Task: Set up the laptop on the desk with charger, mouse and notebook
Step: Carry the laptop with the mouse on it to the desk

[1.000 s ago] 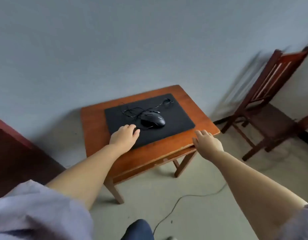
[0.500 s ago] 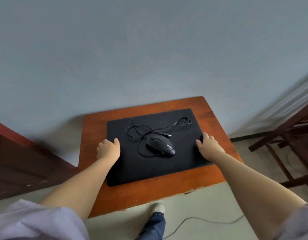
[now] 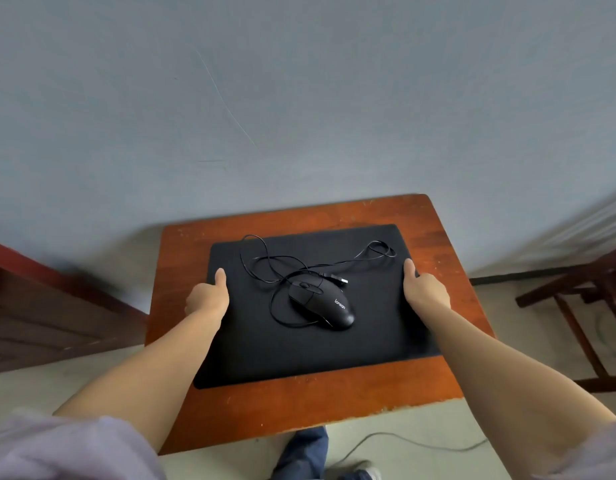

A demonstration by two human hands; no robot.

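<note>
A small red-brown wooden desk (image 3: 299, 407) stands against a grey wall. On it lies a flat black slab (image 3: 299, 351) with rounded corners; whether it is a closed laptop or a mat I cannot tell. A black wired mouse (image 3: 330, 306) rests on the slab's middle, its thin cable (image 3: 265, 261) looped loosely behind it and the USB plug (image 3: 341, 280) lying free. My left hand (image 3: 206, 299) grips the slab's left edge, thumb on top. My right hand (image 3: 424, 292) grips the right edge the same way. No charger or notebook is in view.
A dark wooden chair (image 3: 576, 296) stands at the right. Dark wooden furniture (image 3: 39, 306) sits at the left. A thin cord (image 3: 403, 441) trails over the floor in front of the desk, beside my leg (image 3: 303, 452) and shoe (image 3: 355, 471).
I have stepped up to the desk, so it now lies straight below me. Both hands moved from its front edge onto the slab's left and right sides and took hold.
</note>
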